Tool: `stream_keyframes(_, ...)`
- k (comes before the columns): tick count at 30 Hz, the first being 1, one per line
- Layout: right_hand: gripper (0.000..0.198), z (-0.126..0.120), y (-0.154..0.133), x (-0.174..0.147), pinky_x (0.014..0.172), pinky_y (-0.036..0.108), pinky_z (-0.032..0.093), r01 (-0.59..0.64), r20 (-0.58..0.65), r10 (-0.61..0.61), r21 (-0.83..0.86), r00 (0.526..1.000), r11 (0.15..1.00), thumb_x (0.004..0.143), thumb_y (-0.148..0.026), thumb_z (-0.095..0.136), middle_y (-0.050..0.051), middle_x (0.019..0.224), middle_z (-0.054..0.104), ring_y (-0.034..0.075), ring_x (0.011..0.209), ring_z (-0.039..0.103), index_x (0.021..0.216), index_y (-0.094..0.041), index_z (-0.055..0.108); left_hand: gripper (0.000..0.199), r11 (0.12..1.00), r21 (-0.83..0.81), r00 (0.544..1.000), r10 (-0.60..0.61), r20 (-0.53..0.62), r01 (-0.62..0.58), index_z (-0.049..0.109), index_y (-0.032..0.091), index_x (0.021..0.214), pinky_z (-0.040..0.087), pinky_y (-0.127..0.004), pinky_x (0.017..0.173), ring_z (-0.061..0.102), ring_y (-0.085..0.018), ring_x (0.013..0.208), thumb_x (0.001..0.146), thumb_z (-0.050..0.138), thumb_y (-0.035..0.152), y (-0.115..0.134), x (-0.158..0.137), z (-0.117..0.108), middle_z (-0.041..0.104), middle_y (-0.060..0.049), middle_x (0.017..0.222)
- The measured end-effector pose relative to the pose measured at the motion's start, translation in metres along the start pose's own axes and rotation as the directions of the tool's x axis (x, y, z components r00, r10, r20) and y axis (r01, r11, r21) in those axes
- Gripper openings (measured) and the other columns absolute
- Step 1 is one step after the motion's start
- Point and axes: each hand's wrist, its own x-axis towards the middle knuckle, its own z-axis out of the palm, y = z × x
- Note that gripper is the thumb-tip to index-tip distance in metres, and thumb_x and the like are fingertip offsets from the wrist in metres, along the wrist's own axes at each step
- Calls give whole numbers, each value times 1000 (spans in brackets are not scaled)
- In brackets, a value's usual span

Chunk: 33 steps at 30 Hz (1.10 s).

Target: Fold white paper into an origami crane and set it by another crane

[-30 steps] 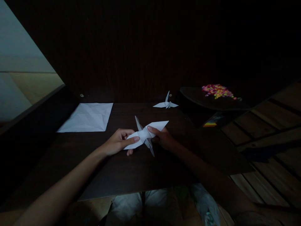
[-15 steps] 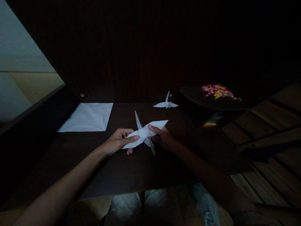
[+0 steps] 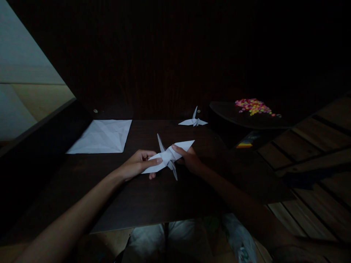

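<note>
A white origami crane (image 3: 166,157) is held between my two hands above the dark desk, its wings spread out to the sides. My left hand (image 3: 139,162) pinches the left wing, thumb on top and fingers underneath. Across from it, my right hand (image 3: 188,157) grips the right wing with the thumb pressed near the crane's middle; its other fingers are mostly hidden. One narrow point of the crane rises away from me and another points down toward me. A smaller finished-looking paper crane (image 3: 194,122) stands at the back of the desk.
Creased white paper (image 3: 102,137) lies flat at the back left of the desk (image 3: 131,204). A pile of small pink, red and yellow pieces (image 3: 255,106) sits on a raised curved shelf (image 3: 225,111) at the right. A dark side panel (image 3: 41,135) borders the left.
The crane's upright point sits slightly lower and its near point has swung a little to the left. Both hands keep their hold on the wings, almost in place.
</note>
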Motion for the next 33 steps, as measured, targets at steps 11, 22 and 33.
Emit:
stream_keyframes(11, 34, 6, -4, -2, 43, 19, 34, 10, -30, -9, 2, 999, 1000, 62, -44, 74, -3, 60, 58, 9, 49, 50, 73, -17, 57, 32, 998, -2, 998, -66, 19, 66, 64, 9, 79, 47, -20, 48, 59, -11, 48, 75, 72, 41, 0, 0, 2, 64, -3, 60)
stream_keyframes(22, 29, 0, 1, 4, 56, 24, 44, 125, 1, -125, -77, 992, 989, 64, -41, 75, 1, 70, 64, 14, 63, 59, 75, -17, 62, 30, 999, 33, 999, -37, 32, 36, 63, 10, 77, 43, -19, 48, 57, -10, 49, 77, 71, 39, -1, -1, 0, 63, -2, 61)
stream_keyframes(33, 33, 0, -9, 2, 37, 19, 22, 42, 55, -44, 32, 998, 999, 66, -44, 74, -6, 53, 49, 5, 40, 35, 69, -16, 55, 33, 995, -68, 997, -65, 34, 68, 61, 9, 70, 40, -17, 41, 53, -8, 44, 71, 75, 39, 2, -1, 2, 60, -1, 57)
